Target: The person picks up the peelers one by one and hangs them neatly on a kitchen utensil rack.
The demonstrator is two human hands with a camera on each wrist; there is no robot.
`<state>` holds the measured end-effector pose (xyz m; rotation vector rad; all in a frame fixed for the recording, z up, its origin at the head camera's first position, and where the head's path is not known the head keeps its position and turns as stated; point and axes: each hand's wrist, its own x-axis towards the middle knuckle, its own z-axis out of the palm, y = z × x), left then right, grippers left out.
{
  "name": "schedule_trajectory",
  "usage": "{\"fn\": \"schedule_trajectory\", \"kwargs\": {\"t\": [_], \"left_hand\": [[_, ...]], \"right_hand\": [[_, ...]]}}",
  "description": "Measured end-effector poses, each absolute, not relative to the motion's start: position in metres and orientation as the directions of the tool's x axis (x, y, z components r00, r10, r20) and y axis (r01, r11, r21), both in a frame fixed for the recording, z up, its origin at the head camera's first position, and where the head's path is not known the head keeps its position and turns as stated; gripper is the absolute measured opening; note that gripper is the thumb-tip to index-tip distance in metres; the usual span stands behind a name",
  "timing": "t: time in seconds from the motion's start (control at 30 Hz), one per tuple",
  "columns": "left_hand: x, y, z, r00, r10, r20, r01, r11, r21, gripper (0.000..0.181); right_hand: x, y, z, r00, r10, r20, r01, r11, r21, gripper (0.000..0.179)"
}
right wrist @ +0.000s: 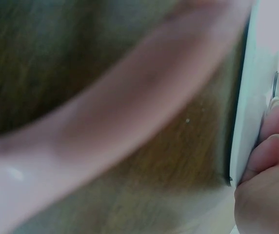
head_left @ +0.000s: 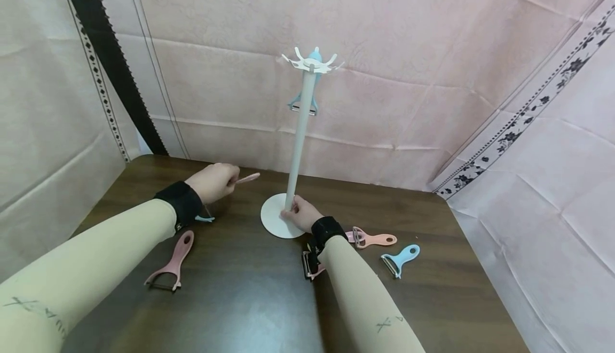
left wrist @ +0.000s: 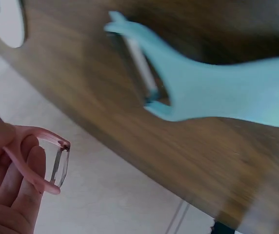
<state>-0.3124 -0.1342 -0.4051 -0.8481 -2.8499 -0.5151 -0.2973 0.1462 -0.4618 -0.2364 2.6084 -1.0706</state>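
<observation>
A white hook stand (head_left: 299, 144) rises from a round base (head_left: 271, 218) near the table's back edge. My right hand (head_left: 304, 215) grips the foot of its pole, fingers low against the base, as the right wrist view also shows. To the left of the stand, above the table, my left hand (head_left: 217, 179) holds a pink peeler (head_left: 248, 178); its bladed head (left wrist: 49, 187) sticks out past the fingers in the left wrist view. From a hook at the back of the stand hangs a light-blue peeler (head_left: 314, 108), partly behind the pole.
Under the left wrist lies a blue peeler (left wrist: 212, 92), with a pink one (head_left: 178, 257) nearer the front. Right of the stand lie a peach peeler (head_left: 379, 240), a blue peeler (head_left: 405, 255) and pink ones partly hidden by the right wrist. Cloth walls (head_left: 384, 102) border the table.
</observation>
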Motion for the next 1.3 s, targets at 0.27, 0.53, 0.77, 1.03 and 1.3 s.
{"fn": "schedule_trajectory", "kwargs": {"t": [0.27,0.53,0.77,1.03,1.3], "left_hand": [[-0.313,-0.120,-0.371,-0.892,0.318,0.322,0.443,0.758,0.479,0.015],[-0.315,-0.107,-0.330,-0.847,0.156,0.508,0.484,0.622,0.615,0.020],[-0.310,-0.085,-0.287,-0.848,0.131,0.514,0.496,0.541,0.679,0.025],[-0.307,-0.054,-0.247,-0.830,0.108,0.547,0.530,0.457,0.714,0.023],[-0.308,-0.045,-0.219,-0.769,0.061,0.636,0.604,0.396,0.692,0.019]], "right_hand": [[-0.299,0.147,-0.465,-0.939,-0.267,-0.218,-0.034,0.700,-0.713,0.024],[-0.297,0.146,-0.462,-0.939,-0.273,-0.208,-0.048,0.705,-0.708,0.024],[-0.297,0.147,-0.462,-0.939,-0.271,-0.209,-0.046,0.705,-0.707,0.024],[-0.302,0.148,-0.467,-0.940,-0.262,-0.219,-0.031,0.704,-0.709,0.024],[-0.305,0.147,-0.471,-0.939,-0.264,-0.219,-0.033,0.705,-0.708,0.024]]}}
